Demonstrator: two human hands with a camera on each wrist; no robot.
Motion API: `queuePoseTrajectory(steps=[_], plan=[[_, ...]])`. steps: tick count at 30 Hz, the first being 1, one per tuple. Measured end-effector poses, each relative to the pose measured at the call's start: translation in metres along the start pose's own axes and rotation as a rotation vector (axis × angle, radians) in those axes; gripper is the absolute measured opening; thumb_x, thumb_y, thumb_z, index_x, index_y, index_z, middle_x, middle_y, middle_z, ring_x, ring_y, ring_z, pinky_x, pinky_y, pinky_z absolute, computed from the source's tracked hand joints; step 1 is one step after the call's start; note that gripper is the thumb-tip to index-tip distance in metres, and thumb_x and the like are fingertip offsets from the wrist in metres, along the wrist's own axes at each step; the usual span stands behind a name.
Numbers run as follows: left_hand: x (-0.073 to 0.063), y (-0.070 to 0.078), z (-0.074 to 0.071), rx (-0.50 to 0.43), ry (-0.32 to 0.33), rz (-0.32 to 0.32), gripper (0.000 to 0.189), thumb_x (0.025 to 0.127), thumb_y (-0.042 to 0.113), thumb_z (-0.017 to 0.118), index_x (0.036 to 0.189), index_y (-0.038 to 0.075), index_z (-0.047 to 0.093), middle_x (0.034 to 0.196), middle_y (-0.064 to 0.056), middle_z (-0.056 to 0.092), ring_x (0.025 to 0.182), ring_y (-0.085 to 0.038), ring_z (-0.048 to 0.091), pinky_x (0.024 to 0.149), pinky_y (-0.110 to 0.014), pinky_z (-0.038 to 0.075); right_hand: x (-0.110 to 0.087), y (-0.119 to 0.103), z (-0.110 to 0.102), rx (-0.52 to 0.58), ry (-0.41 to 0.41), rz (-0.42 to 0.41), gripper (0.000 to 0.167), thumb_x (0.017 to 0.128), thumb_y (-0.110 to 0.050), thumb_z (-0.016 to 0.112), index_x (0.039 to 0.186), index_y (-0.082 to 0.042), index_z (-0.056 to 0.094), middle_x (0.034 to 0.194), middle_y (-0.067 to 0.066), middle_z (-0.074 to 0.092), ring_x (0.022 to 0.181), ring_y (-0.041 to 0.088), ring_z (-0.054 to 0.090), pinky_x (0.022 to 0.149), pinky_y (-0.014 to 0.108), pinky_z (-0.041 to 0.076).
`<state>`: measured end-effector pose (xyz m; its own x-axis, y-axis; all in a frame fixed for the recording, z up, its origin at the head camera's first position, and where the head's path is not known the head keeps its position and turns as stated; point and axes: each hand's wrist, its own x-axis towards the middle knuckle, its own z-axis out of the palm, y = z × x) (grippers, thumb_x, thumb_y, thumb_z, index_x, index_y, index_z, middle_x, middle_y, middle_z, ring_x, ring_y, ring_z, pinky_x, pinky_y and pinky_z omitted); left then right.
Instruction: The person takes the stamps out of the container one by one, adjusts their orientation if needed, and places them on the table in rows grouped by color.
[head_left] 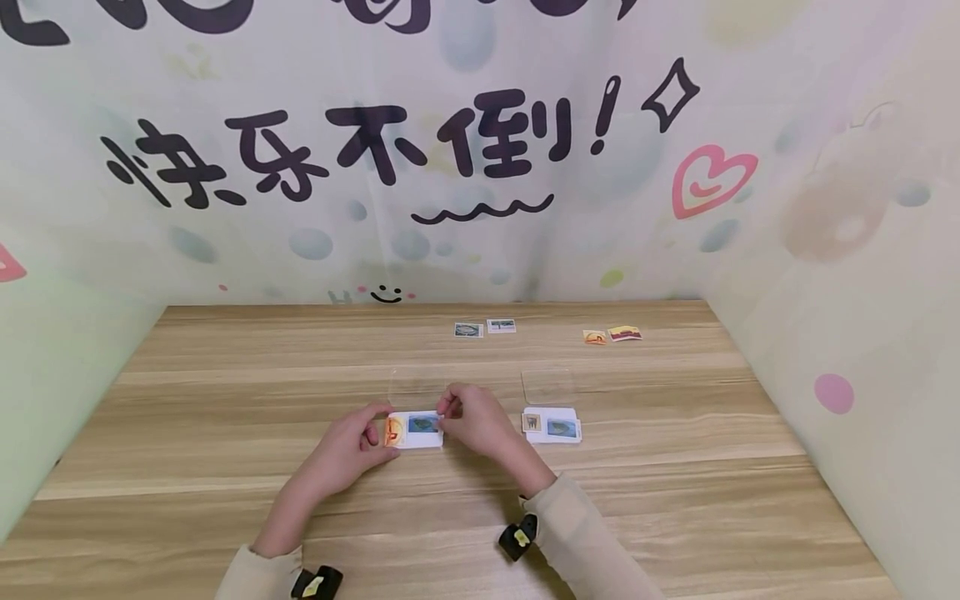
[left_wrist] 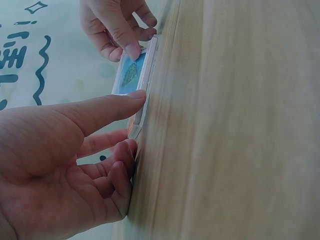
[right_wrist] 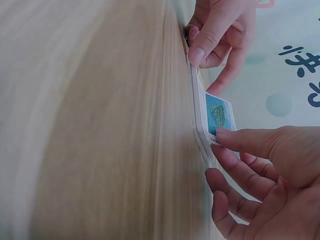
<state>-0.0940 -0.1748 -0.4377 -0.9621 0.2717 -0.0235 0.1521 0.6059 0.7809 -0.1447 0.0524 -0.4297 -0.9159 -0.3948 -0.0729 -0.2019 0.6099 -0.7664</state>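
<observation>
My left hand (head_left: 348,448) grips the left end of a flat, clear-edged plastic case (right_wrist: 197,100) with a white surface, its thumb on the near edge and fingers on the far side. At that end lies an orange stamp (head_left: 394,430), partly under the fingers. Between thumb and forefinger, my right hand (head_left: 480,423) pinches the right edge of a blue stamp (left_wrist: 131,74) with a green shape on it. This stamp lies over the white surface, tilted up a little from it in the right wrist view.
To the right lies a second white-faced case (head_left: 552,413) bearing a brown stamp (head_left: 532,422) and a blue stamp (head_left: 562,427). Behind it is a clear plastic panel (head_left: 549,386). Grey stamps (head_left: 468,330) and orange and yellow stamps (head_left: 625,333) lie near the back of the wooden table (head_left: 225,400).
</observation>
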Motion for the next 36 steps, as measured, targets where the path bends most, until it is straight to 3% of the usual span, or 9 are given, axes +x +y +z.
queuePoseTrajectory(steps=[12, 23, 29, 36], plan=[[0.0002, -0.0009, -0.0004, 0.012, 0.003, 0.009, 0.055, 0.088, 0.012, 0.086, 0.133, -0.008, 0.060, 0.085, -0.002, 0.054, 0.068, -0.010, 0.046, 0.060, -0.023, 0.041, 0.0012, 0.0017, 0.0002, 0.000, 0.019, -0.019, 0.008, 0.094, -0.003, 0.077, 0.100, -0.004, 0.072, 0.085, 0.002, 0.068, 0.078, 0.013, 0.058, 0.069, 0.025, 0.047], [-0.0001, -0.0003, -0.0007, 0.013, -0.002, 0.003, 0.055, 0.088, 0.011, 0.085, 0.134, -0.007, 0.060, 0.084, -0.001, 0.054, 0.068, -0.010, 0.046, 0.060, -0.023, 0.041, 0.0012, 0.0022, -0.0013, -0.022, 0.017, -0.044, 0.005, 0.097, -0.006, 0.075, 0.102, -0.005, 0.073, 0.088, 0.005, 0.073, 0.072, 0.011, 0.057, 0.060, 0.022, 0.043], [0.0003, -0.0005, -0.0009, 0.014, -0.003, 0.007, 0.055, 0.088, 0.011, 0.085, 0.134, -0.006, 0.061, 0.083, -0.001, 0.054, 0.068, -0.010, 0.046, 0.060, -0.023, 0.040, 0.0007, 0.0002, -0.0037, -0.018, 0.011, -0.023, 0.004, 0.099, -0.009, 0.074, 0.103, -0.008, 0.075, 0.082, 0.002, 0.071, 0.064, 0.010, 0.052, 0.056, 0.022, 0.040], [-0.0006, 0.0005, -0.0009, 0.004, -0.007, 0.000, 0.056, 0.088, 0.011, 0.086, 0.134, -0.007, 0.060, 0.084, -0.001, 0.054, 0.068, -0.011, 0.046, 0.060, -0.023, 0.040, 0.0017, 0.0014, -0.0059, -0.010, 0.002, -0.024, 0.004, 0.099, -0.008, 0.073, 0.102, -0.008, 0.075, 0.083, 0.004, 0.072, 0.065, 0.010, 0.054, 0.056, 0.022, 0.041]])
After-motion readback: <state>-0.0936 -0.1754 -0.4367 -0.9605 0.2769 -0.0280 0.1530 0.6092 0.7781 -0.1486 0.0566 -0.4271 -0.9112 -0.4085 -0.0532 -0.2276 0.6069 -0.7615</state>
